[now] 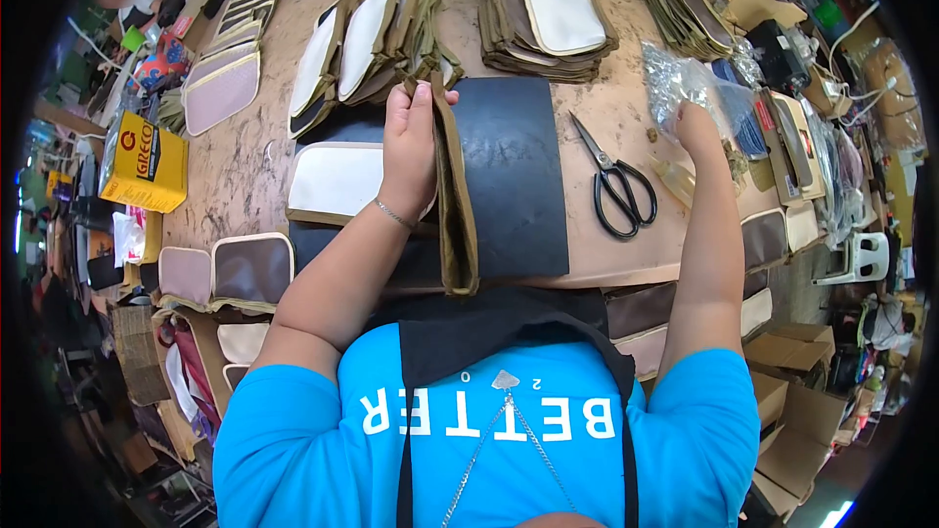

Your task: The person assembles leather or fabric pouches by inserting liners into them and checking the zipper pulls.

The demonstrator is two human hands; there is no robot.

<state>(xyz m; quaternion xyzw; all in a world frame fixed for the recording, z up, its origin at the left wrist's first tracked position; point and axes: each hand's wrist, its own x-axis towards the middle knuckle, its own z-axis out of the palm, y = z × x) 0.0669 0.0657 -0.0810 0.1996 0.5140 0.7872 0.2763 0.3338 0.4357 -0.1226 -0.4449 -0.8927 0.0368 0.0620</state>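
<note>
Legible: GRECO box (147, 188), BETTER shirt (293, 440).
Left hand (409, 137) grips brown fabric (456, 215); right hand (696, 127) at plastic (673, 73), fingers unclear.

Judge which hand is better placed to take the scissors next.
Probably the right hand: it is nearer the scissors, though now at the clear plastic bag. The left hand is occupied, gripping an upright brown fabric piece.
</note>
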